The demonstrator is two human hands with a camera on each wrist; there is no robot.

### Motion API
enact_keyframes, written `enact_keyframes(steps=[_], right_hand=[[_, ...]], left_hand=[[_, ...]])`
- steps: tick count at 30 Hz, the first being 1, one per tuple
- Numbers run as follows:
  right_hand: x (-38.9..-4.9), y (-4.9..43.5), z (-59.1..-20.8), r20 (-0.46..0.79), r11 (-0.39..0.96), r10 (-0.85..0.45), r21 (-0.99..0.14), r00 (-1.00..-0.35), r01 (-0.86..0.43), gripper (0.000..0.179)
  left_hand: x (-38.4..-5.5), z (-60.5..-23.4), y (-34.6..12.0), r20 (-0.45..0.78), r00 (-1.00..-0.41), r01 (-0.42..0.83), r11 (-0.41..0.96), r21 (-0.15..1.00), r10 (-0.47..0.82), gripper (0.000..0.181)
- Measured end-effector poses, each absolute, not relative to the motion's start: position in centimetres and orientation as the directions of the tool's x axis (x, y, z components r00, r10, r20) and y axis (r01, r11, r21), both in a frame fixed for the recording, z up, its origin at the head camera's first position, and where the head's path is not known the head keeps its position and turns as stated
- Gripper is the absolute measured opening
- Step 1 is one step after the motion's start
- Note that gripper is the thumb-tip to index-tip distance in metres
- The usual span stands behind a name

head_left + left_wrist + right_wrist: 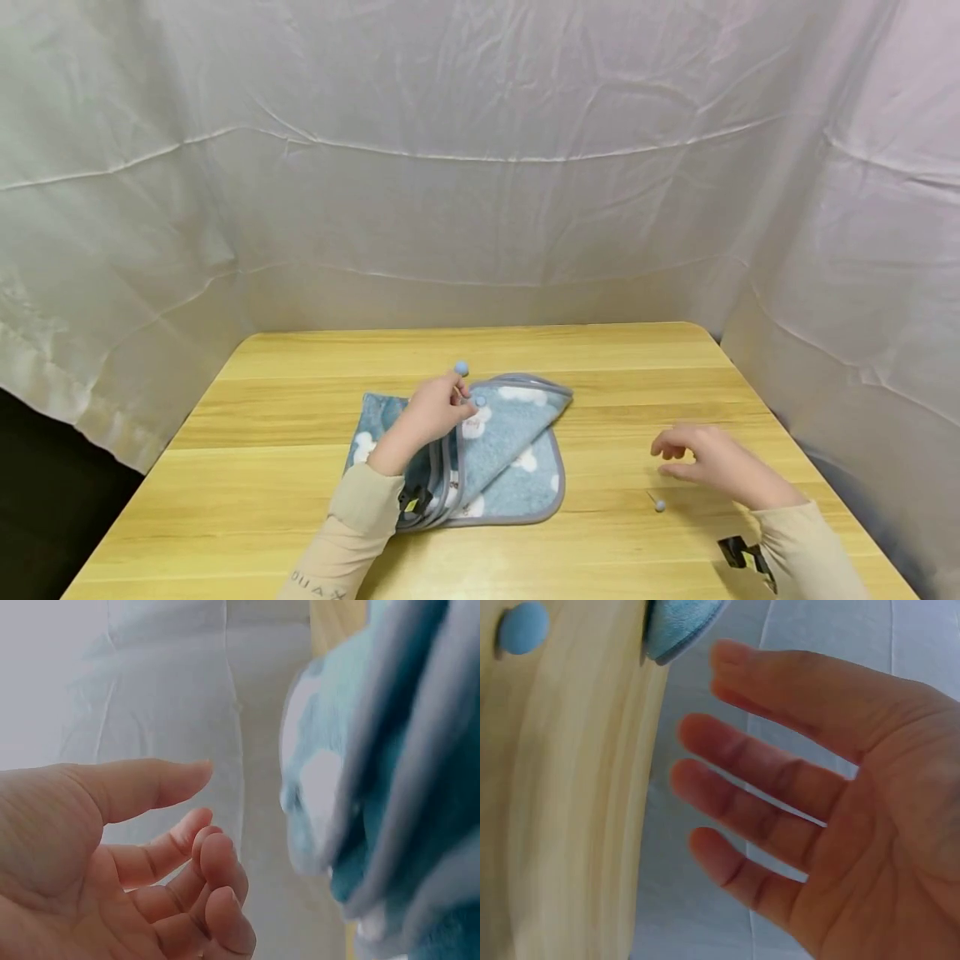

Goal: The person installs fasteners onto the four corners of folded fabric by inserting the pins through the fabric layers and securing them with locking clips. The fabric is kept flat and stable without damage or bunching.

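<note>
A folded fleece blanket (502,479), light blue with white patches and grey edging, lies on the table with one corner turned over. My left hand (433,410) hovers over its left part, fingers loosely bent. In the left wrist view, nothing sits between thumb and fingers, and the blanket (322,802) is to their right. A small blue ball (481,401) shows on the blanket by the fingertips; another blue ball (461,367) is just beyond them. My right hand (705,458) is held above the table, fingers apart and relaxed, near a blue ball-headed pin (660,506).
The light wooden table (285,367) has rounded far corners. Pale cloth curtains (480,217) hang behind it and along both sides. A dark area (45,500) lies past the left table edge.
</note>
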State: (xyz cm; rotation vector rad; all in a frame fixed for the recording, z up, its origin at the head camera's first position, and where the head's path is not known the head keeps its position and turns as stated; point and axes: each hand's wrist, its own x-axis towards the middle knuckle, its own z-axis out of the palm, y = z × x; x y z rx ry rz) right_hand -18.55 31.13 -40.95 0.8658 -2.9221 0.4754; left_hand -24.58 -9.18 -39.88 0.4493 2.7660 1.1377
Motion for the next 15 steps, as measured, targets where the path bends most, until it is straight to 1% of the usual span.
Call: enact_keyframes(steps=[5, 10, 12, 15], right_hand=[[-18.2, 31.6, -41.7, 0.016, 0.747, -0.582, -0.383, -0.813, -0.543, 0.016], [-18.1, 31.7, -42.6, -0.052, 0.7, -0.628, -0.472, -0.776, -0.535, 0.018], [-18.1, 31.6, -43.0, -0.067, 0.683, -0.64, -0.507, -0.766, -0.526, 0.018], [-18.1, 31.1, -43.4, -0.099, 0.669, -0.64, -0.56, -0.762, -0.489, 0.018]], left_hand=[[-23.2, -39.7, -8.0, 0.024, -0.912, 0.315, 0.662, 0.68, 0.41, 0.011], [-22.1, -40.1, -6.3, 0.043, -0.854, 0.425, 0.649, 0.631, 0.518, 0.012], [-21.5, -40.3, -5.6, 0.019, -0.826, 0.452, 0.641, 0.62, 0.564, 0.013], [-20.6, -40.6, -4.5, -0.052, -0.787, 0.465, 0.647, 0.604, 0.615, 0.012]])
